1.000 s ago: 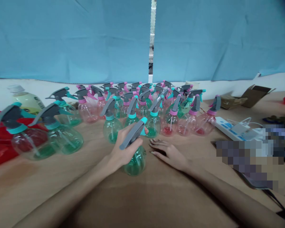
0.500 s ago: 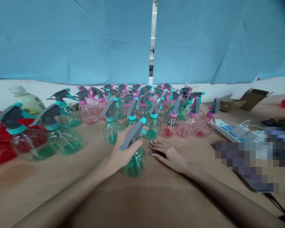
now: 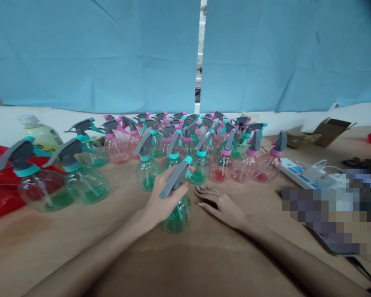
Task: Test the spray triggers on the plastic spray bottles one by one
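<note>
My left hand (image 3: 165, 192) is wrapped round the neck of a spray bottle (image 3: 177, 216) with a grey and turquoise trigger head and green liquid inside. The bottle stands upright near the middle of the table, its nozzle pointing up and away to the right. Just right of it, my right hand (image 3: 222, 206) rests on the table with fingers stretched out, holding nothing. Beyond both hands stand several more spray bottles, among them a green one (image 3: 199, 171) and a pink one (image 3: 220, 169).
Two green spray bottles (image 3: 88, 185) stand at the left, by a red plastic bag (image 3: 3, 194) and a large capped bottle (image 3: 40, 134). To the right lie a white power strip (image 3: 297, 171), an open cardboard box (image 3: 332, 132) and a dark device (image 3: 336, 243), partly blurred out.
The whole view has shifted slightly, with things sitting a little lower and further right. Both hands keep their places, the left still round the spray bottle.
</note>
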Tool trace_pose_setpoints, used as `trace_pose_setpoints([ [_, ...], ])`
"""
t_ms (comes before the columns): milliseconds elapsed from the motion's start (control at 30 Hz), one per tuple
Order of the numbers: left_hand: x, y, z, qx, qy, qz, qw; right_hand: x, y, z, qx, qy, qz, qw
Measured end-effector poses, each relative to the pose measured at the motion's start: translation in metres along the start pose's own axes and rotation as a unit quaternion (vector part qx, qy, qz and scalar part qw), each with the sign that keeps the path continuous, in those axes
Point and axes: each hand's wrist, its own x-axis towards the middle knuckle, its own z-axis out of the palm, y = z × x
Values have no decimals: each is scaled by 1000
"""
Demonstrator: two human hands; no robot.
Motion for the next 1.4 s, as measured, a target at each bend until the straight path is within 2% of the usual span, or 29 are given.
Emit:
trace_pose_setpoints([
  [600, 0, -5, 1, -10, -4, 15, 1000, 0, -1, -1, -8, 0, 1, 1000],
  [867, 0, -2, 0, -1, -6, 2, 1000, 0, -1, -1, -4, -3, 4, 1000],
  [1400, 1, -3, -3, 11, -13, 39, 999, -1, 0, 0, -12, -9, 8, 1000],
])
